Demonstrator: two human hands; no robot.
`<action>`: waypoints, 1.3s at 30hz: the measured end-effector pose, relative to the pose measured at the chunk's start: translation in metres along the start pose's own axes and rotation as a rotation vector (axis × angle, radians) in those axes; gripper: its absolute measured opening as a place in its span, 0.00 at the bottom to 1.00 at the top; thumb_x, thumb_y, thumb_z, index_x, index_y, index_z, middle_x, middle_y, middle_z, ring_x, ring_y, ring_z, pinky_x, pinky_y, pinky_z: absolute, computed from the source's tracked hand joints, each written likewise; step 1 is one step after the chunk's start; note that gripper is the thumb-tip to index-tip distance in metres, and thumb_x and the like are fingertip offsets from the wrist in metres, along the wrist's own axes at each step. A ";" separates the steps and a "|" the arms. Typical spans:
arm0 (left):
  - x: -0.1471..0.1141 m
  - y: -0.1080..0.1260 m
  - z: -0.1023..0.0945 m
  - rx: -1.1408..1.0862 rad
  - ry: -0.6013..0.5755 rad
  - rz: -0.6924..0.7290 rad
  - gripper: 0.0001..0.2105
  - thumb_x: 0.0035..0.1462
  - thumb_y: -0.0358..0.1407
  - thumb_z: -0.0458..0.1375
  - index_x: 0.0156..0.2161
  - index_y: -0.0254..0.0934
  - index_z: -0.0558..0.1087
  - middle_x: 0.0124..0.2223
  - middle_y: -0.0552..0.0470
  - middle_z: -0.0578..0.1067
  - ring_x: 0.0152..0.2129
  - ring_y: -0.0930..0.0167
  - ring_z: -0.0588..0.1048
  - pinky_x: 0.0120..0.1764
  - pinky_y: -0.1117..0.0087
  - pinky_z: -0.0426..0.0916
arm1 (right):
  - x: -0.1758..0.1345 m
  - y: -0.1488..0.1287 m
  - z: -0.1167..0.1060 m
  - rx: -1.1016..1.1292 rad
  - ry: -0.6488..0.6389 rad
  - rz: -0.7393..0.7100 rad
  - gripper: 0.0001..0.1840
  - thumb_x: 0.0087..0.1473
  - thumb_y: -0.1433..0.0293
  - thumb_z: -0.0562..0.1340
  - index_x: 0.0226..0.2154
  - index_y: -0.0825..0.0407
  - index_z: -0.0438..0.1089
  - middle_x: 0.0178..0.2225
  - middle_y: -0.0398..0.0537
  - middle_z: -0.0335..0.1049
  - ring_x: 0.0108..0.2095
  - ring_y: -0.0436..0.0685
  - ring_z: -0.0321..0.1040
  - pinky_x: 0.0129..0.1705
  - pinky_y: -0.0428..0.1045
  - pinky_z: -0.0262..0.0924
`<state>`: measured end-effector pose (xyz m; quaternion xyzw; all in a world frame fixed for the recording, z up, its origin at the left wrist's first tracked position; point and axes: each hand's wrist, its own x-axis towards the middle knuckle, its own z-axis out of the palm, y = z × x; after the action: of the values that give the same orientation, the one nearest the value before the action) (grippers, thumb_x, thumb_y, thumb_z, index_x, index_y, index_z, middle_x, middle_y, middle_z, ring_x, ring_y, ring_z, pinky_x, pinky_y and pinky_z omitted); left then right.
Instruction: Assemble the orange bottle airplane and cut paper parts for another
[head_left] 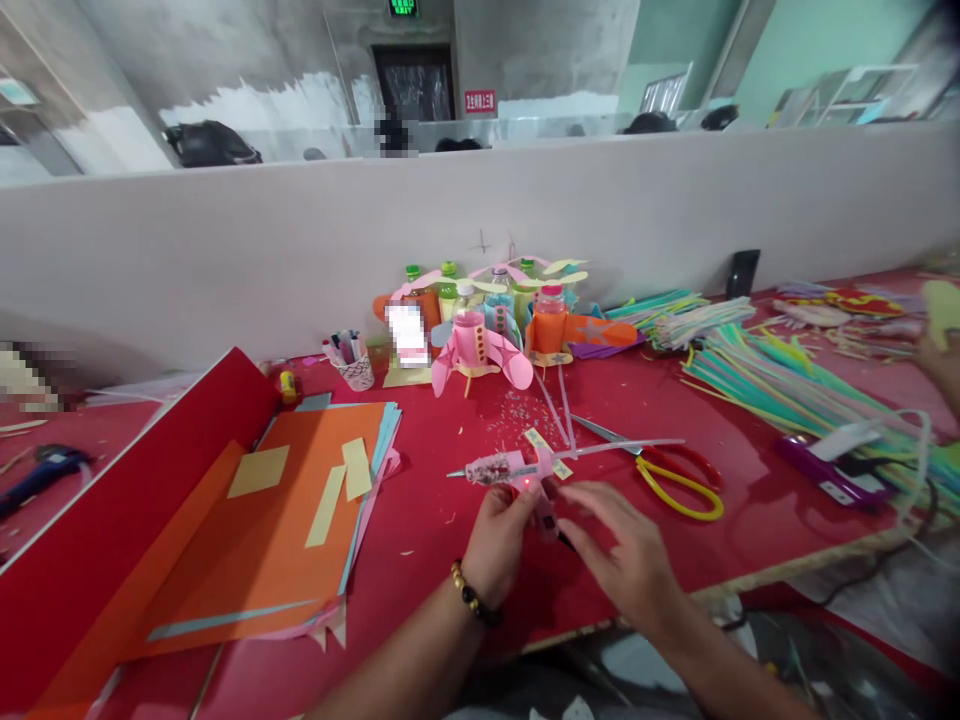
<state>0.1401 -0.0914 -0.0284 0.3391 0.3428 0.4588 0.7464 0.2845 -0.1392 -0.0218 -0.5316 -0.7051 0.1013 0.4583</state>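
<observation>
A pink hot glue gun [499, 468] is held in my left hand [496, 540], its nozzle pointing left and a small red light glowing. From its back a long translucent glue stick [630, 446] sticks out to the right. My right hand [630, 550] is just right of the handle, fingers apart and curved; no object shows between them. Scissors [679, 490] with red and yellow handles lie right of the gun, under the glue stick. Behind the gun are two thin translucent sticks [564, 410] and a small pale-yellow paper piece [537, 440].
Decorated bottles with paper wings [471, 345] stand against the white partition [300, 240]. Orange card sheets [292, 520] lie left, beside a red board [135, 520]. A pen cup [354, 372] stands behind them. Coloured sticks [780, 390], a purple glue gun [832, 475] and another person's hand [946, 350] are right.
</observation>
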 end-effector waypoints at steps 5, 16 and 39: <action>-0.005 0.004 -0.006 0.067 -0.155 0.015 0.16 0.49 0.45 0.65 0.32 0.30 0.75 0.29 0.48 0.75 0.21 0.74 0.70 0.25 0.73 0.65 | 0.026 0.002 -0.040 -0.290 0.067 -0.195 0.16 0.55 0.74 0.62 0.47 0.51 0.69 0.42 0.53 0.72 0.45 0.61 0.67 0.51 0.59 0.61; -0.010 0.010 -0.004 0.097 -0.144 -0.026 0.16 0.45 0.44 0.68 0.32 0.31 0.75 0.30 0.48 0.76 0.21 0.75 0.70 0.25 0.73 0.65 | 0.033 0.006 -0.045 -0.221 -0.092 -0.243 0.08 0.58 0.76 0.59 0.40 0.53 0.71 0.33 0.49 0.74 0.33 0.53 0.71 0.38 0.47 0.66; -0.008 0.009 -0.002 0.067 -0.210 -0.105 0.16 0.42 0.44 0.70 0.29 0.31 0.76 0.27 0.51 0.75 0.23 0.76 0.69 0.32 0.74 0.64 | 0.037 0.000 -0.062 -0.108 -0.375 0.071 0.13 0.63 0.65 0.54 0.38 0.51 0.73 0.34 0.48 0.78 0.34 0.53 0.74 0.36 0.47 0.66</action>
<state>0.1320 -0.0954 -0.0206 0.3914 0.2952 0.3693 0.7895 0.3307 -0.1297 0.0328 -0.5517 -0.7633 0.1767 0.2859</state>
